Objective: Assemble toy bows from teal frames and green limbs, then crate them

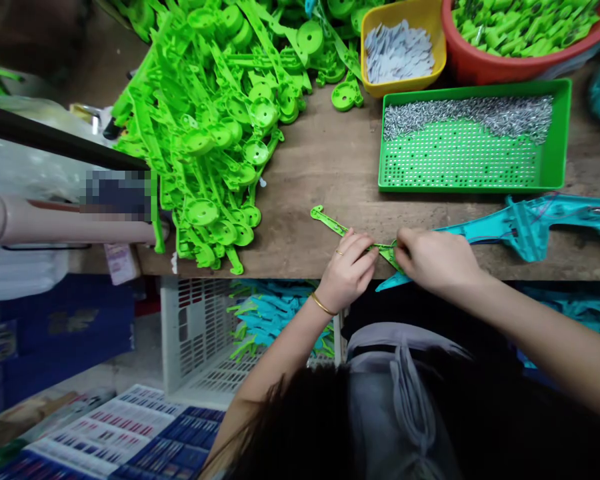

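Observation:
My left hand, with a gold bracelet and a ring, is closed on a slim bright-green plastic part whose hooked end points up and left. Right beside it, my right hand is closed, its fingertips pinched at the same green part's other end; their exact grip is hidden. Under my right hand lies a long turquoise plastic part, its pointed tip showing at the table edge. A thin wire runs along this turquoise part.
A large heap of green plastic parts covers the table's left. Beyond my hands stand a green tray of small metal screws, a yellow bin of pale flat pieces and a red basin. A white crate sits below the table edge.

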{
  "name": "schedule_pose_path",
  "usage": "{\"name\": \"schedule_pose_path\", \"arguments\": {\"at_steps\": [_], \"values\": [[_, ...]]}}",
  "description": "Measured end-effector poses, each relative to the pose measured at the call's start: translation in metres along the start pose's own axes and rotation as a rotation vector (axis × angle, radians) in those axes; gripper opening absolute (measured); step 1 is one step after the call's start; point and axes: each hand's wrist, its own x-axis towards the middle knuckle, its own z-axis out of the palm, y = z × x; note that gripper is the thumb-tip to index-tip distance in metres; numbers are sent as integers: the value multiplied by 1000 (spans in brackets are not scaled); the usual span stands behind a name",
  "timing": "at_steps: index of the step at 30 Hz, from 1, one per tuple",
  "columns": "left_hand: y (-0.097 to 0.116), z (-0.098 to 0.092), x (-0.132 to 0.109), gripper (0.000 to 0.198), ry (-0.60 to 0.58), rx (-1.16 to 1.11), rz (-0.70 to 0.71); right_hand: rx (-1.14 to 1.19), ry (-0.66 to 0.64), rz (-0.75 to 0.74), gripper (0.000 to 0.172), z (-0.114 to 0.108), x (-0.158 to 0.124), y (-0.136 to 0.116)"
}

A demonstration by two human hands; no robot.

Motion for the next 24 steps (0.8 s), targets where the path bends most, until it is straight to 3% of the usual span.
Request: {"name": "schedule_pose_path", "arguments": {"at_steps": [4,8,11,14,16,19,24], "values": [[1,-1,2,13,19,-11,18,217,36,36,17,-3,-3,31],[-2,-1,1,14,30,-33,18,30,162,97,18,4,-12,46],[0,-3,3,13,41,-50,-4,-58,229,9,20,13,-16,47],[18,-4,15,11,55,-39,-101,-85,252,-50,21,18,-15,48],[36,1,26,16,21,-25,-127,-80,251,-67,21,18,-14,49],[58,14,40,42,-102,0,-127,-50,231,-77,22,14,-11,53],[62,28,45,48,-191,66,-138,156,138,-155,23,1,-12,68]]}}
